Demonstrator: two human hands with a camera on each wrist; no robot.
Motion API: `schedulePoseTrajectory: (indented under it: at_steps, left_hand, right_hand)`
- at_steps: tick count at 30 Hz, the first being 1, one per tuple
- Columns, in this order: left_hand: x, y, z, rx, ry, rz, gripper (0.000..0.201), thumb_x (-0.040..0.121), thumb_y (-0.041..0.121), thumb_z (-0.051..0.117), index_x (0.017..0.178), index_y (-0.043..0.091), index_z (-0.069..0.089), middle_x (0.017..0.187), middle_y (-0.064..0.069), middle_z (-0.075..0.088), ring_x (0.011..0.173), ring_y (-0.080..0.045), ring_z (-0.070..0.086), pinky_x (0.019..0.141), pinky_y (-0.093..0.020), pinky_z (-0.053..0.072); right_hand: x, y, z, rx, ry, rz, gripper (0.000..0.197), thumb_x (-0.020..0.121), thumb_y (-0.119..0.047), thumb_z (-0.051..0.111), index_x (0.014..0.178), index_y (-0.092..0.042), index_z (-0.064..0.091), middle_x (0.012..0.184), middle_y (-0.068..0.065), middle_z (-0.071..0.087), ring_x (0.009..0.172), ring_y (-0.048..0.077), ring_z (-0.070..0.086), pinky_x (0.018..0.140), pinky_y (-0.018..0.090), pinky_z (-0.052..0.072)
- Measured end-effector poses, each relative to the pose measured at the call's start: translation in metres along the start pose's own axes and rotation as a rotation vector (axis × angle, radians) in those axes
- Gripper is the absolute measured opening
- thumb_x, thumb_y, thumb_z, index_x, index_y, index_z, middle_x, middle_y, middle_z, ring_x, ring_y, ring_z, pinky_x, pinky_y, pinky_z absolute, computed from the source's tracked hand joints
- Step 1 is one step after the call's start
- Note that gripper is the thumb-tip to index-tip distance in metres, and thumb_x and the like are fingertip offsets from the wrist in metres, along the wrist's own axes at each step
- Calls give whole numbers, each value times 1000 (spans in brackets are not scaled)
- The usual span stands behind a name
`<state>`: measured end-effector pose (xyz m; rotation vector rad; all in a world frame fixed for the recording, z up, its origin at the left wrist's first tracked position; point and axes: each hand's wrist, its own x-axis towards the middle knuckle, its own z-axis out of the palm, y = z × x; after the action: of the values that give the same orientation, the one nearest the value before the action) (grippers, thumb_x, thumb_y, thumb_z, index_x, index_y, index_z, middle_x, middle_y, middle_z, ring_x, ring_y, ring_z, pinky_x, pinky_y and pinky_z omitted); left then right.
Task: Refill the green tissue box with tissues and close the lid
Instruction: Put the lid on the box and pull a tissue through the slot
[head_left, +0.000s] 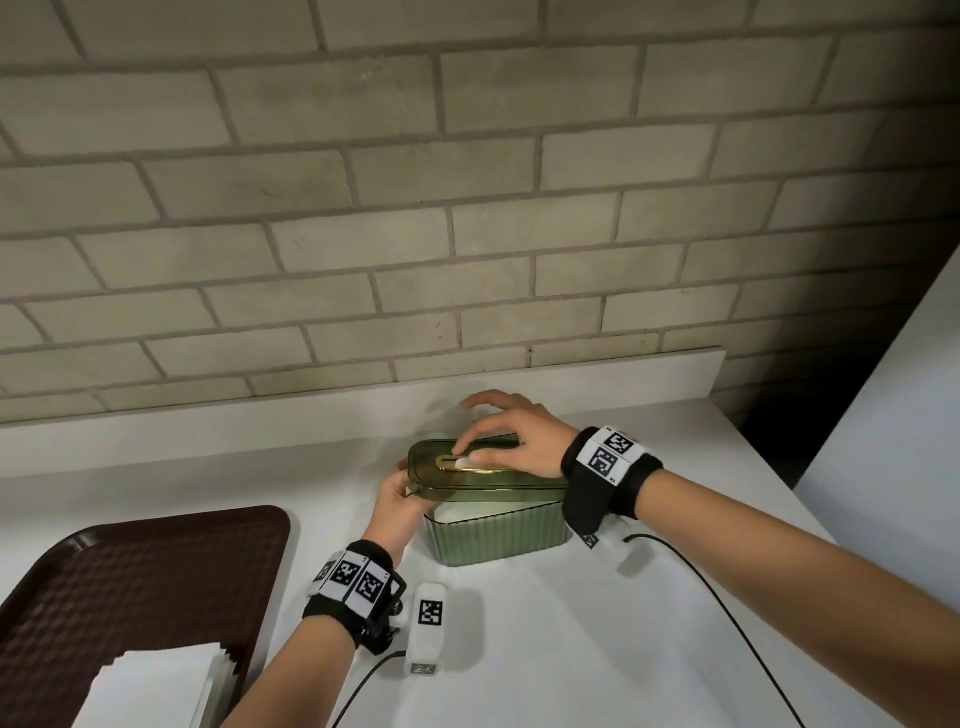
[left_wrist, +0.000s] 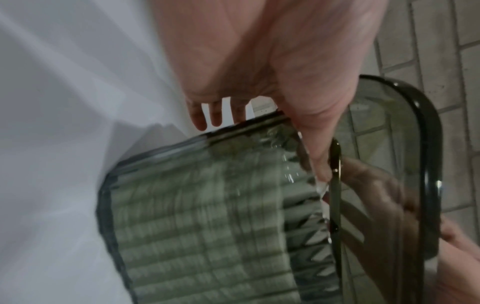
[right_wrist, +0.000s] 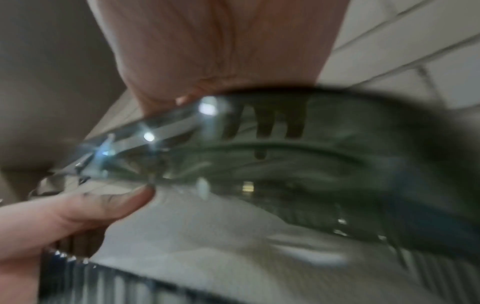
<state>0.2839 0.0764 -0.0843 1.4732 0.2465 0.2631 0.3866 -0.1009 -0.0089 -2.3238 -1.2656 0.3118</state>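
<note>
Green box (head_left: 493, 538) just ahead of left hand (head_left: 400, 501), beneath right hand (head_left: 514, 436), lid (head_left: 483, 480) lifted slightly off it. Left fingers curled round lid's end. Right thumb and forefinger pinching tissue (head_left: 470, 460) through lid, others spread.

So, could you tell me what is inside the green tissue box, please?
White tissues lie in the green tissue box, showing in the gap under the raised lid. The lid covers the rest of the stack.

Right hand (right_wrist: 221, 51) atop blurred green lid (right_wrist: 337, 154), tissues (right_wrist: 207, 236) beneath
</note>
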Motion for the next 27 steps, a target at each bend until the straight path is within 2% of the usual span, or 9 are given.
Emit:
schedulePoseTrajectory:
  at_steps: [3, 7, 9, 11, 15, 18, 21, 23, 27]
  left_hand:
    - [-2, 1, -1, -1, 0, 5, 30, 66, 3, 77, 94, 12, 71, 107, -18, 65, 89, -18, 62, 76, -17, 52]
    - [-3, 3, -7, 43, -13, -4, 26, 77, -7, 71, 95, 12, 70, 98, -10, 69, 88, -17, 62, 78, -22, 50]
    - [-5, 4, -16, 79, -52, -26, 33, 69, 1, 76, 100, 10, 70, 104, -9, 70, 95, -20, 63, 85, -24, 50]
    - [-5, 4, -29, 106, -82, -64, 41, 63, -2, 75, 104, 5, 71, 107, -11, 73, 103, -24, 65, 93, -32, 49]
    - [-12, 15, -45, -14, 72, -121, 34, 78, -23, 44, 93, -5, 68, 90, -16, 73, 88, -30, 63, 74, -28, 52]
    - [-16, 31, -50, -179, 228, -200, 31, 88, -11, 32, 104, -8, 58, 90, -25, 64, 75, -31, 60, 65, -29, 51]
    - [-16, 36, -48, 47, 248, -203, 21, 97, 9, 45, 108, 1, 60, 81, -25, 67, 60, -29, 57, 52, -27, 48]
    - [-15, 31, -43, 200, 231, -166, 19, 93, 9, 59, 108, 1, 65, 72, -19, 68, 53, -25, 57, 49, -26, 49]
    - [-11, 28, -32, 422, 221, -96, 24, 87, 13, 70, 110, 4, 67, 75, -14, 72, 47, -13, 65, 72, -36, 59]
  right_hand:
    - [10, -9, 2, -127, -17, -24, 16, 88, -46, 63, 99, -37, 69, 147, -12, 37, 132, 19, 36, 108, 48, 28]
    - [12, -9, 4, -143, -15, -6, 12, 88, -38, 64, 91, -27, 69, 134, -9, 47, 120, 17, 43, 102, 45, 33]
    - [10, -7, 5, -127, -4, -15, 12, 90, -36, 63, 89, -24, 67, 128, -9, 50, 114, 16, 47, 99, 44, 37]
    - [7, -4, 5, -86, 5, -29, 12, 90, -33, 63, 88, -22, 66, 122, -8, 52, 108, 16, 53, 97, 43, 42]
    - [2, 2, 8, -42, 29, -14, 10, 91, -31, 61, 88, -22, 65, 121, -4, 53, 106, 17, 56, 95, 43, 45]
    - [-2, 6, 16, -28, 81, 19, 11, 89, -37, 61, 89, -27, 65, 125, -5, 54, 113, 18, 53, 97, 48, 43]
    - [-7, 8, 21, 9, 131, 79, 10, 88, -38, 62, 88, -29, 65, 131, -5, 52, 120, 20, 50, 100, 50, 41]
    - [-10, 9, 20, 17, 150, 128, 8, 88, -39, 62, 87, -31, 65, 134, -6, 49, 120, 22, 48, 100, 52, 40]
    - [-15, 11, 15, 29, 181, 217, 8, 87, -38, 64, 87, -31, 66, 141, -7, 42, 126, 26, 41, 102, 55, 37]
